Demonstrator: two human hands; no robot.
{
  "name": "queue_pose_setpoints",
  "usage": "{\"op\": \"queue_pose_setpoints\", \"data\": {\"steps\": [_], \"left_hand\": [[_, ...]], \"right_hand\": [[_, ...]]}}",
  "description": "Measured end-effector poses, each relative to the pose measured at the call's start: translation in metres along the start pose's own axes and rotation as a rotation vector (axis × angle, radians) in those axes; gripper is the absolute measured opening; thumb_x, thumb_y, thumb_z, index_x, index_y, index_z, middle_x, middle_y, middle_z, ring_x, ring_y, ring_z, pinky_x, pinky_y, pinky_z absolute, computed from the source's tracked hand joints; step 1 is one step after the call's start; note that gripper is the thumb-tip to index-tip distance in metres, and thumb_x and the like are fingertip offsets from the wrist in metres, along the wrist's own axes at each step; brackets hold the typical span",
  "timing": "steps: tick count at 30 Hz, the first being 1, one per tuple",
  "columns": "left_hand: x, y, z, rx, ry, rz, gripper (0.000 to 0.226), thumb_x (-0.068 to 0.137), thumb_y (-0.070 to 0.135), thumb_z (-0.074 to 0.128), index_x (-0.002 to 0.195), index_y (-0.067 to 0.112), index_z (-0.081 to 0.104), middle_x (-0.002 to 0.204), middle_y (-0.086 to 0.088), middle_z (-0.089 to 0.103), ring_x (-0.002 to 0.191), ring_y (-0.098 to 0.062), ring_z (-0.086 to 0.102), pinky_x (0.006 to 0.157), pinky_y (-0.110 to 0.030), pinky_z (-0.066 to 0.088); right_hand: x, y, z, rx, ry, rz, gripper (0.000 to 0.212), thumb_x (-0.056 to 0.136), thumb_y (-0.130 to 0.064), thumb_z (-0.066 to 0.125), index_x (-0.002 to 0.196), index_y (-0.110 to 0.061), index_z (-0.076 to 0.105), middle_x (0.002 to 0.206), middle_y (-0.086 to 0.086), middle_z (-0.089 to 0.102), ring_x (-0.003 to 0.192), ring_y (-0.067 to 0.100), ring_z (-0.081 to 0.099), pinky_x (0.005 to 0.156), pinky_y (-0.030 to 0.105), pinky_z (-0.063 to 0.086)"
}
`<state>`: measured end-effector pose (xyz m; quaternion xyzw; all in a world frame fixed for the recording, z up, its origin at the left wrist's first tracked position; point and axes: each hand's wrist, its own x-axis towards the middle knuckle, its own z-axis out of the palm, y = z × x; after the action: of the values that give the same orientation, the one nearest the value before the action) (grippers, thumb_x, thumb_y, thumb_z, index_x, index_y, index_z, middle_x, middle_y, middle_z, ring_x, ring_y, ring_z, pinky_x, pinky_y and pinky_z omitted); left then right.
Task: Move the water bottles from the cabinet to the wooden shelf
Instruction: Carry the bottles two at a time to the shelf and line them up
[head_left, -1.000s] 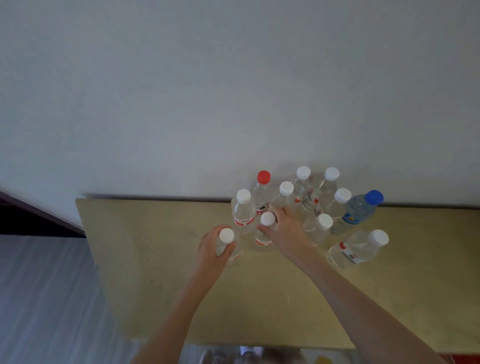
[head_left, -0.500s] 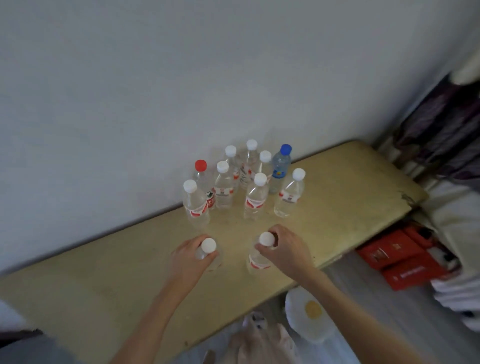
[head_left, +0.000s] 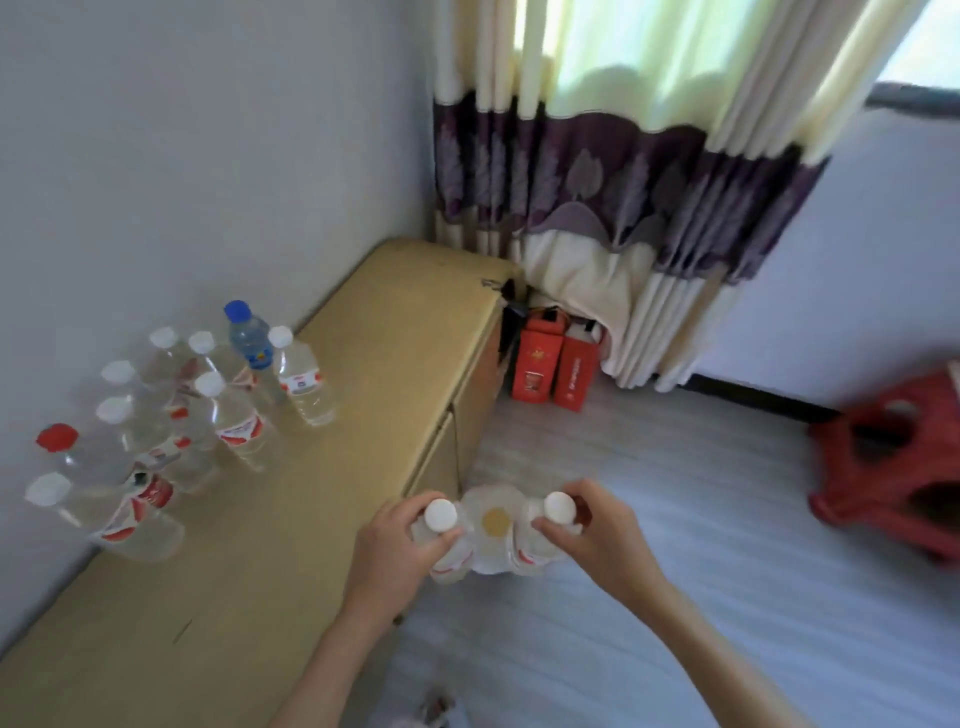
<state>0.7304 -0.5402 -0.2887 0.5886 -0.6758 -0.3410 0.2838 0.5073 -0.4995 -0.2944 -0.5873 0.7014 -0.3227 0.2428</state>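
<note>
Fingers (head_left: 441, 540) of each hand curl round one bottle neck, left bottle (head_left: 447, 551) and right bottle (head_left: 535, 545) held just off the counter (head_left: 363, 364) edge; carry upright, grip firm.

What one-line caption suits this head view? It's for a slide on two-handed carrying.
Left hand and right hand each grip a white-capped bottle beside the cabinet, where other bottles stand.
</note>
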Motion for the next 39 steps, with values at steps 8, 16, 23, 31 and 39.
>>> {"op": "queue_pose_setpoints", "data": {"steps": [8,16,23,31,39], "left_hand": [[-0.033,0.117,0.146,0.022,-0.301,0.241,0.051,0.05,0.06,0.054,0.087,0.029,0.068,0.081,0.002,0.066,0.077,-0.014,0.061,0.065,-0.013,0.039],[-0.096,0.236,0.312,-0.012,-0.595,0.441,0.044,0.052,0.057,0.063,0.092,0.04,0.058,0.076,0.006,0.067,0.078,-0.008,0.058,0.068,-0.019,0.044],[-0.141,0.355,0.464,0.045,-0.882,0.628,0.022,0.063,0.025,0.082,0.076,0.032,0.066,0.073,0.007,0.065,0.073,-0.01,0.061,0.07,-0.025,0.045],[-0.18,0.495,0.647,0.019,-1.11,0.81,0.026,0.057,0.049,0.073,0.077,0.039,0.061,0.076,0.003,0.067,0.076,-0.017,0.063,0.074,-0.034,0.049],[-0.241,0.626,0.792,0.058,-1.297,0.975,0.032,0.054,0.055,0.067,0.08,0.036,0.065,0.076,0.001,0.067,0.077,-0.01,0.064,0.073,-0.032,0.051]], "right_hand": [[-0.111,0.121,-0.13,0.073,0.31,0.191,0.031,0.064,-0.032,0.078,0.073,-0.021,0.05,0.063,-0.016,0.046,0.058,0.0,0.046,0.055,0.012,0.033],[-0.235,0.228,-0.263,0.038,0.599,0.432,0.029,0.064,-0.03,0.08,0.075,-0.018,0.056,0.069,-0.004,0.058,0.069,0.002,0.051,0.058,0.011,0.036],[-0.324,0.309,-0.359,0.038,0.932,0.71,0.029,0.064,-0.03,0.081,0.075,-0.019,0.057,0.066,-0.011,0.057,0.068,0.002,0.053,0.059,0.014,0.038],[-0.382,0.415,-0.477,-0.006,1.221,0.954,0.03,0.062,-0.029,0.082,0.073,-0.016,0.058,0.065,-0.009,0.057,0.061,0.0,0.05,0.058,0.013,0.038],[-0.436,0.492,-0.588,-0.007,1.425,1.077,0.028,0.063,-0.023,0.081,0.074,-0.016,0.056,0.068,-0.011,0.059,0.065,-0.003,0.053,0.059,0.009,0.039]]}}
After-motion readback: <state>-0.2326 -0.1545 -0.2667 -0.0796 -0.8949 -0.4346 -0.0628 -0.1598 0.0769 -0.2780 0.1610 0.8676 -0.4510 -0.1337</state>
